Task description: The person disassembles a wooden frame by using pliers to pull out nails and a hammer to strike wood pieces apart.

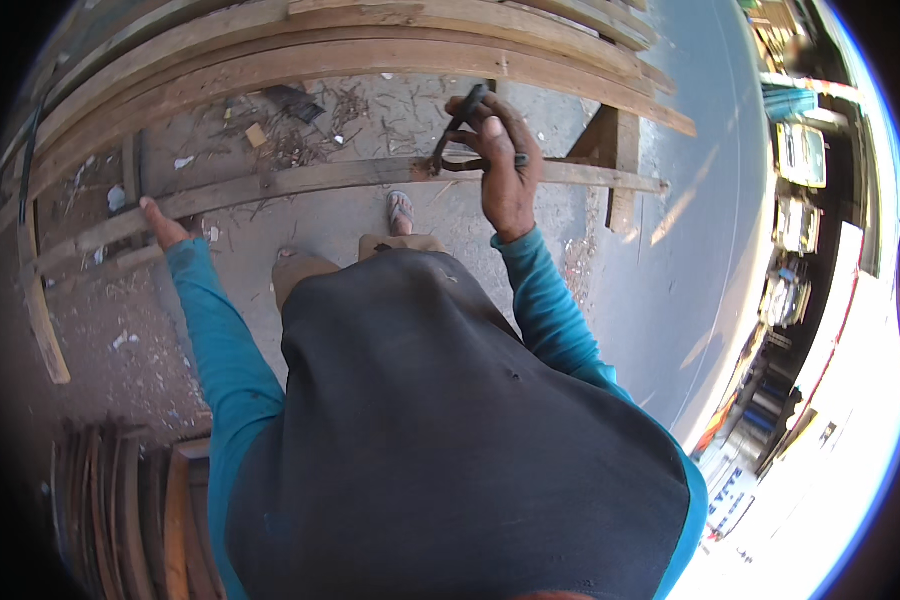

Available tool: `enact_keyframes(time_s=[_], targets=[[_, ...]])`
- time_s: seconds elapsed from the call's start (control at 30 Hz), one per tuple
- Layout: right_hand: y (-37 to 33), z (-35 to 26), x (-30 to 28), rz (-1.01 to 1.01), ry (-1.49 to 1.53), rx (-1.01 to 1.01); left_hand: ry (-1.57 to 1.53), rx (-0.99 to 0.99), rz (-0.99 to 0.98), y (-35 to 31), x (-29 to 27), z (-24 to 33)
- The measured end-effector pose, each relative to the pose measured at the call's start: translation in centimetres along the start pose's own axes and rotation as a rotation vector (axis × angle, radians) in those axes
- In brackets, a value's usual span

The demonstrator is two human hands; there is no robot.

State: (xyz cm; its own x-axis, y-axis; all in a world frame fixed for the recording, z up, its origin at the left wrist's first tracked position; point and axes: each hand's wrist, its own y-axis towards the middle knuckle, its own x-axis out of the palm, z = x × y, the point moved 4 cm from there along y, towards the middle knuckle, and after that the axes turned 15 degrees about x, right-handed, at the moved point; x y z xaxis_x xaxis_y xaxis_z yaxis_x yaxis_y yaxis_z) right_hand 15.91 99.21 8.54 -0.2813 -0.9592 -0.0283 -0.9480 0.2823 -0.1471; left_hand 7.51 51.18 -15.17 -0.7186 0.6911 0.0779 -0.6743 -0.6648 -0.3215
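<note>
A long, narrow wooden batten lies across in front of me. My left hand grips its near edge toward the left, with the thumb on top and the other fingers mostly hidden beneath. Above the batten's right half, my right hand is closed around a dark metal tool that looks like a pair of pincers. The tool's head meets the batten's top at a darker, worn-looking patch. Part of its handles is hidden by my fingers.
Several long planks lie side by side beyond the batten, on a wooden support. Litter and wood scraps are scattered on the ground. A stack of boards stands at lower left. A grey road and parked vehicles are at right.
</note>
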Motion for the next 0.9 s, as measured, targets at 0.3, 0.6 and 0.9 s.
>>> enact_keyframes(time_s=[0.3,0.6,0.9], targets=[[1.5,-0.1,-2.4,-0.412,0.192,0.051,0.94,0.308,0.256,9.3,-5.0,-5.0],[2.3,0.0,-2.2,-0.612,0.087,0.043,0.159,0.187,0.467,9.1,-1.7,-5.2],[2.8,0.1,-1.3,-0.694,0.001,0.053,0.367,0.049,0.315,7.3,-5.1,-5.5]])
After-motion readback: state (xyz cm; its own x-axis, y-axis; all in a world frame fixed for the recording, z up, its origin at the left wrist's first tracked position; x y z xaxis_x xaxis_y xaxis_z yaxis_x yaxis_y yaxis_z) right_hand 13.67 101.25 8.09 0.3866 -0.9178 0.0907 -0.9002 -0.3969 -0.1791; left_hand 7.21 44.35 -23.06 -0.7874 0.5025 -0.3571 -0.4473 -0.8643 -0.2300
